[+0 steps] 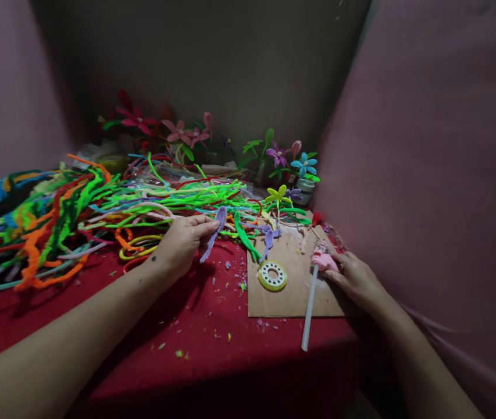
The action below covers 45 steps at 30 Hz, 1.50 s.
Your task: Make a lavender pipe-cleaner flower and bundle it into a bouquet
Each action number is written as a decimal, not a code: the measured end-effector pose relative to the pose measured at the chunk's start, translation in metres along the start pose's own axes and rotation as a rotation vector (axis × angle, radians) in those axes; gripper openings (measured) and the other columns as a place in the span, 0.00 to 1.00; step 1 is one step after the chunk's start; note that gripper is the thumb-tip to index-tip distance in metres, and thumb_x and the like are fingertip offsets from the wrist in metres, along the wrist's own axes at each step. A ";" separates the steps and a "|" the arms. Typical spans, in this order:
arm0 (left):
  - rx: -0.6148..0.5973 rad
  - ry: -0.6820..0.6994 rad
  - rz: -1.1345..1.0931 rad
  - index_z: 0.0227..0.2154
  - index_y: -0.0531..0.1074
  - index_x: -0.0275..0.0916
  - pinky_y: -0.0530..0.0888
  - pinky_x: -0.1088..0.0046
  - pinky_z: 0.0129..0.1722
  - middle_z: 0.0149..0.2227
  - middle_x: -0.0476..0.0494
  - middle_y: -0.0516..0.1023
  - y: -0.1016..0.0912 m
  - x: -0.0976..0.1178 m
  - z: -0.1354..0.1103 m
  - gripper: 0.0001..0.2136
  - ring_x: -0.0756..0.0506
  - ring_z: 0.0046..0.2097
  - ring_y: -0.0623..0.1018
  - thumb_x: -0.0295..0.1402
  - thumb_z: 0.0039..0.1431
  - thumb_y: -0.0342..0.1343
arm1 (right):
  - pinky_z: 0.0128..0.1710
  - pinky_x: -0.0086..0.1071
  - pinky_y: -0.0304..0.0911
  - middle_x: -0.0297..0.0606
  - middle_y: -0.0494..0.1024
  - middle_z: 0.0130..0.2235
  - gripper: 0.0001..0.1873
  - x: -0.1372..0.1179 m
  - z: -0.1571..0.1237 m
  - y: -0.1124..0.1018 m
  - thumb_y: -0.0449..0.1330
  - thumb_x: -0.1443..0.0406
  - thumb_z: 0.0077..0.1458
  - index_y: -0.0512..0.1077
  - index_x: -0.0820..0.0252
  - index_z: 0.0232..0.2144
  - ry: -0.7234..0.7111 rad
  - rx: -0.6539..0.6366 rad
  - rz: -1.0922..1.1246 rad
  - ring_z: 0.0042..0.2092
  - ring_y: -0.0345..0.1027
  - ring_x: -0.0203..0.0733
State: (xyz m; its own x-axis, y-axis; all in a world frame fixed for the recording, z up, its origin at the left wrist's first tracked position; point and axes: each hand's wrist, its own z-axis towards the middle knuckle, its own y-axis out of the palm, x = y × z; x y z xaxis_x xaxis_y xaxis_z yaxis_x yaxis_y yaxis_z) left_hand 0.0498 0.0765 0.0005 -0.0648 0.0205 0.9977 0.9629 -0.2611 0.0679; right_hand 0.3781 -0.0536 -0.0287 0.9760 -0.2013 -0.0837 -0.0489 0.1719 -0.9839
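Note:
Pinched between the thumb and fingers of my left hand (pixel 186 241) is a purple pipe-cleaner petal (pixel 215 233), raised above the red cloth. My right hand (pixel 354 276) is closed on a small pink glue gun (pixel 326 262) over the wooden board (pixel 286 302). A long translucent glue stick (pixel 310 308) juts from the gun's rear toward me. On the board lie a yellow-rimmed tape roll (pixel 273 275), a purple pipe-cleaner piece (pixel 268 241) and a green pipe-cleaner leaf (pixel 245 237). A yellow pipe-cleaner flower (pixel 278 195) stands near the board's far edge.
Heaped pipe cleaners (pixel 77 215) in many colours cover the table's left and middle. Finished flowers (pixel 304 164) stand in jars along the back. Fuzz scraps dot the red tablecloth (pixel 164 372). Pink cloth (pixel 439 145) hangs close on the right.

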 end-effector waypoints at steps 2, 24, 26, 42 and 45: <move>-0.005 0.006 -0.007 0.17 0.65 0.36 0.52 0.80 0.15 0.13 0.56 0.60 0.001 -0.001 0.000 0.11 0.57 0.15 0.57 0.35 0.45 0.59 | 0.32 0.31 0.58 0.44 0.73 0.39 0.18 -0.006 0.003 -0.015 0.56 0.57 0.50 0.72 0.58 0.43 -0.102 -0.022 0.033 0.37 0.68 0.44; -0.112 0.020 -0.042 0.17 0.62 0.36 0.52 0.81 0.14 0.13 0.57 0.58 0.004 -0.006 -0.003 0.14 0.58 0.14 0.56 0.37 0.49 0.58 | 0.18 0.27 0.55 0.36 0.72 0.21 0.10 -0.129 0.078 -0.018 0.53 0.62 0.51 0.70 0.64 0.28 0.032 0.099 0.687 0.20 0.63 0.34; -0.132 0.036 -0.044 0.16 0.62 0.36 0.53 0.81 0.14 0.12 0.57 0.58 0.004 -0.003 -0.004 0.15 0.57 0.14 0.57 0.38 0.49 0.58 | 0.14 0.25 0.50 0.32 0.70 0.20 0.09 -0.135 0.074 -0.025 0.59 0.61 0.47 0.69 0.63 0.27 -0.029 0.036 1.162 0.18 0.59 0.31; -0.224 0.129 0.187 0.16 0.64 0.37 0.57 0.80 0.14 0.12 0.53 0.64 0.013 0.015 -0.023 0.13 0.55 0.13 0.62 0.36 0.50 0.56 | 0.15 0.23 0.46 0.27 0.63 0.15 0.09 -0.182 0.049 -0.026 0.59 0.63 0.47 0.70 0.63 0.19 -0.129 -0.037 1.394 0.17 0.53 0.26; -0.209 0.129 0.187 0.16 0.64 0.37 0.58 0.80 0.14 0.12 0.54 0.63 0.015 0.015 -0.023 0.12 0.55 0.13 0.62 0.35 0.50 0.55 | 0.16 0.23 0.47 0.27 0.64 0.16 0.09 -0.182 0.049 -0.025 0.59 0.64 0.47 0.71 0.64 0.20 -0.139 -0.015 1.344 0.18 0.52 0.27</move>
State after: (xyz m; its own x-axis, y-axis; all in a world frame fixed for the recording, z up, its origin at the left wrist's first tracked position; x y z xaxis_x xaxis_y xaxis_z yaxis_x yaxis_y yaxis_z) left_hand 0.0571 0.0509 0.0167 0.0623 -0.1660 0.9842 0.8875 -0.4418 -0.1307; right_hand 0.2120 0.0256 0.0186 0.1847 0.2115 -0.9598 -0.9769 0.1467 -0.1557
